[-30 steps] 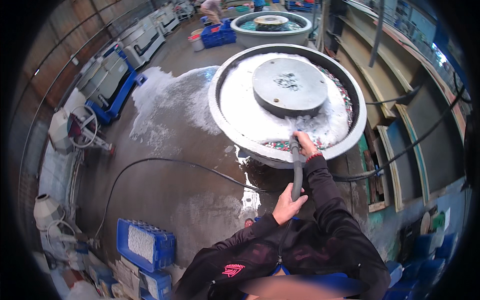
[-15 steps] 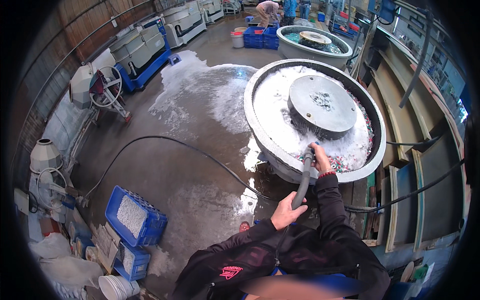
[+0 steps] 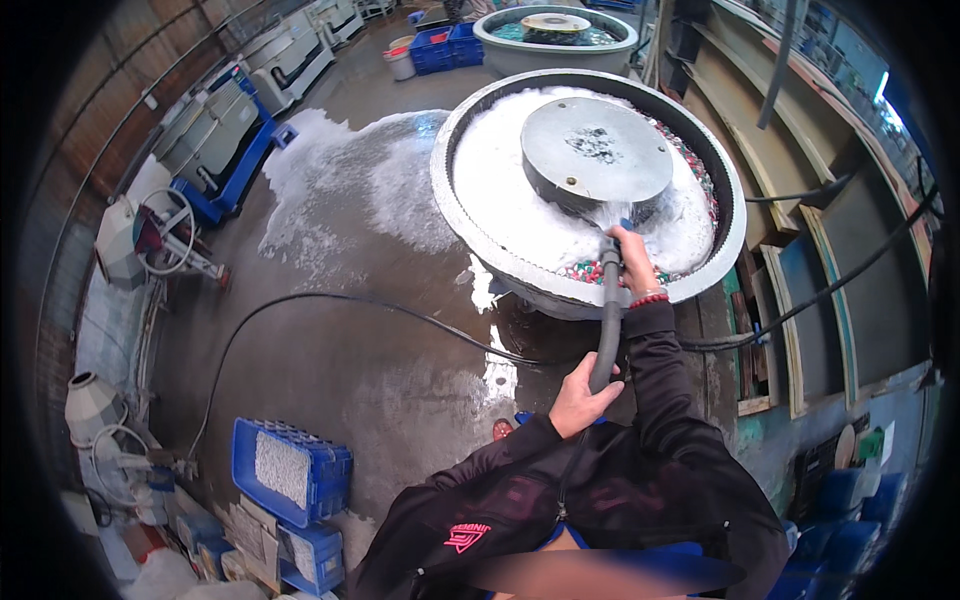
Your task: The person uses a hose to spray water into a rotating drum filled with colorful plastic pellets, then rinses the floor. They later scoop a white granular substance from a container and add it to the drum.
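Observation:
My right hand (image 3: 634, 264) grips the end of a thick grey hose (image 3: 609, 315) over the near side of a large round tub (image 3: 478, 238). Water sprays from that end toward the side of a round metal hub (image 3: 600, 150) in the tub's middle. Lower down, my left hand (image 3: 583, 400) is wrapped round the same hose, close to my body. White foam (image 3: 488, 160) covers most of the tub's contents. Small red, green and white pieces (image 3: 585, 272) show at the near edge and along the right inner wall.
A second round tub (image 3: 490, 55) stands behind, near blue crates (image 3: 432, 52) and a white bucket (image 3: 400, 64). Foam (image 3: 330, 180) and a black hose (image 3: 400, 310) lie on the wet floor. Blue crates of white pellets (image 3: 282, 470) stand lower left; wooden-edged panels (image 3: 830, 290) line the right.
The view has shifted, so the tub sits higher and farther left. My right hand and the hose end have moved closer to the hub; both hands keep their hold.

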